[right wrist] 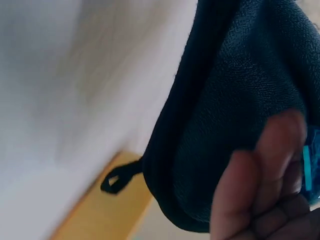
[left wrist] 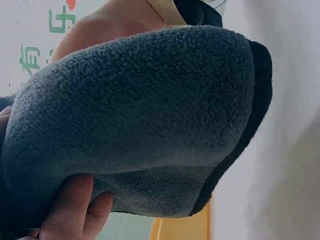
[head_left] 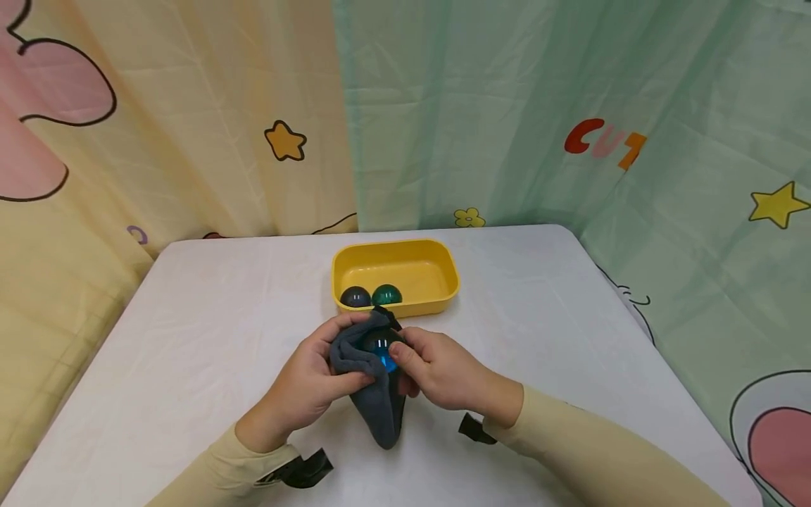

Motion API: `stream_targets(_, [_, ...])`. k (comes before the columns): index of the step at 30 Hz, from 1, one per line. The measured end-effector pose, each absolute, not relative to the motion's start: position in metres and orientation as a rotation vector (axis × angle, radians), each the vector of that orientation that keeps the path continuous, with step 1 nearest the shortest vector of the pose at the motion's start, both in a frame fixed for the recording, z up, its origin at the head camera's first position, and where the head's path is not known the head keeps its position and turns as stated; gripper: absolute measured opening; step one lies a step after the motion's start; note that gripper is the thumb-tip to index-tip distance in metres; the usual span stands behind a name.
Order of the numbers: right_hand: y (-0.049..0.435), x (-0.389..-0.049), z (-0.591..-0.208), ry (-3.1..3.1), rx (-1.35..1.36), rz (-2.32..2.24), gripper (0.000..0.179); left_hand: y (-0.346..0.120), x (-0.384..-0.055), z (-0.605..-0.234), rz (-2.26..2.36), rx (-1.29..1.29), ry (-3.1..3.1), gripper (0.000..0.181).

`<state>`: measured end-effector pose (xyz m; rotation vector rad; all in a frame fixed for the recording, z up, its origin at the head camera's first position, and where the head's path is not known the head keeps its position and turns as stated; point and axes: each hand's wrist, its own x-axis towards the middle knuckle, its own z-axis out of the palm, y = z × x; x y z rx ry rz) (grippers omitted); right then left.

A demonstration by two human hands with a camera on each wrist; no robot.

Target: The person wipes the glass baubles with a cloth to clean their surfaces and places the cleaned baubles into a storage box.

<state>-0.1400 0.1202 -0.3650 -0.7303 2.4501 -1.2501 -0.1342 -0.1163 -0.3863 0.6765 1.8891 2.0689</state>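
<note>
My left hand (head_left: 298,387) grips a dark grey towel (head_left: 380,415), thumb in front and fingers behind. A shiny blue transparent ball (head_left: 385,352) sits in the folds of the towel. From the other side my right hand (head_left: 446,370) pinches the ball, its thumb on the ball's front. Towel pile and black trim fill much of the left wrist view, where fingertips (left wrist: 75,205) press the cloth. In the right wrist view, the towel (right wrist: 240,100) hangs beside the right fingers, with the blue ball (right wrist: 312,160) partly seen at the edge.
Just beyond my hands stands a yellow tray (head_left: 437,278) on the white-covered table (head_left: 190,338). Inside lie a dark ball (head_left: 355,296) and a green ball (head_left: 386,294), along the near wall. Patterned curtains (head_left: 443,127) hang behind the table.
</note>
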Motion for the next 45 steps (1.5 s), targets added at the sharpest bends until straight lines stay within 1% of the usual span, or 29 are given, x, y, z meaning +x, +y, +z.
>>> stream_targets(4, [0.1189,-0.1357,-0.3657,2.673,-0.857,-1.04,0.042,-0.1156,-0.1349,-0.3868,2.079,0.676,1.91,0.072])
stream_targets(7, [0.119,-0.1324,-0.3626,2.801,-0.99,-0.828,0.064,-0.1169,-0.1356,-0.3857,2.104,0.657,1.906,0.072])
stream_targets(9, [0.1192,-0.1317,-0.3606,2.87,-1.088,-0.703,0.072,-0.1181,-0.1359,-0.3847,2.116,0.641,1.896,0.071])
stream_targets(11, [0.1194,-0.1321,-0.3589,2.948,-1.2,-0.583,0.071,-0.1191,-0.136,-0.3837,2.122,0.634,1.881,0.07])
stream_targets(13, [0.12,-0.1329,-0.358,3.034,-1.295,-0.493,0.065,-0.1196,-0.136,-0.383,2.119,0.647,1.865,0.07])
stream_targets(16, [0.1214,-0.1339,-0.3571,3.069,-1.344,-0.477,0.06,-0.1202,-0.1356,-0.3827,2.118,0.684,1.852,0.068])
stream_targets(18, [0.1223,-0.1345,-0.3567,2.994,-1.275,-0.607,0.062,-0.1203,-0.1354,-0.3827,2.127,0.712,1.838,0.067])
stream_targets(20, [0.1228,-0.1351,-0.3572,2.847,-1.135,-0.816,0.062,-0.1199,-0.1352,-0.383,2.136,0.73,1.824,0.066])
stream_targets(22, [0.1226,-0.1358,-0.3586,2.671,-0.967,-1.048,0.053,-0.1193,-0.135,-0.3837,2.136,0.74,1.818,0.067])
stream_targets(24, [0.1219,-0.1364,-0.3604,2.552,-0.835,-1.191,0.04,-0.1184,-0.1348,-0.3847,2.129,0.745,1.822,0.069])
stream_targets(25, [0.1214,-0.1366,-0.3614,2.53,-0.799,-1.216,0.036,-0.118,-0.1348,-0.3853,2.127,0.745,1.826,0.069])
stream_targets(27, [0.1203,-0.1363,-0.3625,2.545,-0.782,-1.209,0.035,-0.1174,-0.1347,-0.3866,2.123,0.745,1.834,0.07])
stream_targets(30, [0.1198,-0.1339,-0.3625,2.685,-0.858,-1.045,0.044,-0.1168,-0.135,-0.3881,2.127,0.735,1.838,0.07])
stream_targets(34, [0.1216,-0.1313,-0.3608,2.821,-1.03,-0.809,0.071,-0.1188,-0.135,-0.388,2.121,0.694,1.87,0.069])
stream_targets(35, [0.1219,-0.1314,-0.3604,2.849,-1.076,-0.752,0.074,-0.1196,-0.135,-0.3875,2.119,0.685,1.876,0.069])
stream_targets(37, [0.1228,-0.132,-0.3605,2.922,-1.201,-0.646,0.076,-0.1208,-0.1348,-0.3862,2.121,0.675,1.867,0.068])
stream_targets(41, [0.1241,-0.1338,-0.3615,3.086,-1.41,-0.476,0.064,-0.121,-0.135,-0.3847,2.136,0.702,1.809,0.067])
stream_targets(43, [0.1251,-0.1346,-0.3613,3.102,-1.423,-0.476,0.061,-0.1206,-0.1351,-0.3843,2.141,0.72,1.79,0.067])
stream_targets(45, [0.1257,-0.1352,-0.3595,3.016,-1.32,-0.587,0.062,-0.1198,-0.135,-0.3839,2.144,0.73,1.795,0.067])
